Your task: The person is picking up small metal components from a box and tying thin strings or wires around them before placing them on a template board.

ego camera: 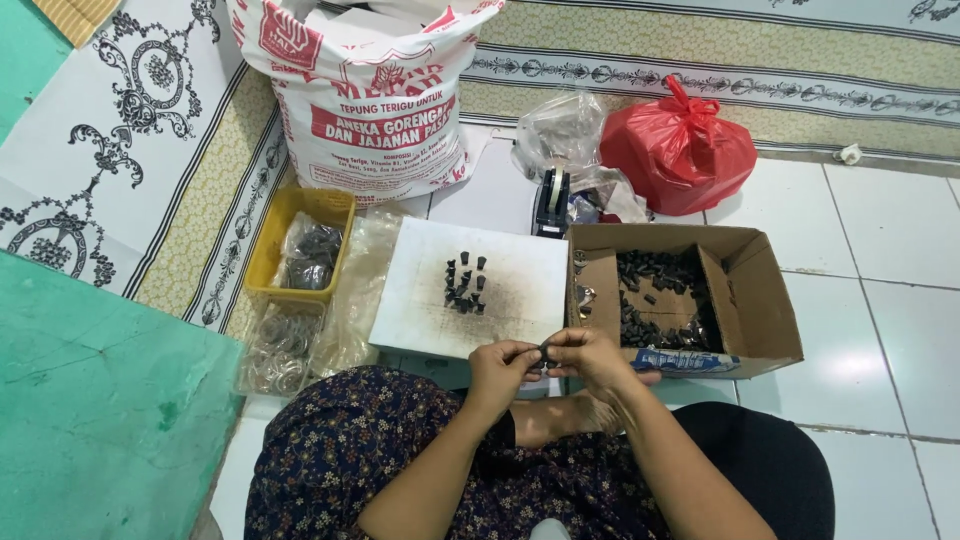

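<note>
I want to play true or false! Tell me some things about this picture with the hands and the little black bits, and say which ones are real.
1. Both hands, the left hand and the right hand, pinch one small dark piece together. True.
2. The cardboard box is full of oranges. False: it holds small black pieces.
3. A cluster of black pieces stands on the white board. True.
4. The tied plastic bag is blue. False: it is red.
5. The yellow tray lies to the right of the box. False: it lies left of the white board.
</note>
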